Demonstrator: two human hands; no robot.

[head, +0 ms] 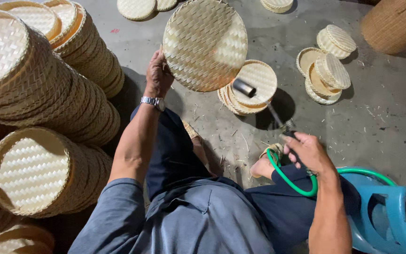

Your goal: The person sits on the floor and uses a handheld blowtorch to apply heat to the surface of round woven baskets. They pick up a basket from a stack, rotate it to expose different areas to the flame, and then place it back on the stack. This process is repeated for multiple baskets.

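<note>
Woven pale bamboo round tray [205, 44] held up tilted in your left hand [158, 73], fingers closed on its left rim, fingertips hidden behind weave. Your right hand [306, 153] wrapped shut round handle of metal torch with dark round nozzle [244, 87]; handle itself mostly covered by fingers. Green hose [291, 183] loops under wrist, far end cut off. Grey concrete floor [381, 127], littered with splinters. Tall stacks of woven trays [34, 94] at left, partly out of frame. Blue plastic stool [386, 216] at right.

The stacked woven baskets [34, 94] run past the left edge; the right hand [306, 153] hides the torch's handle.
</note>
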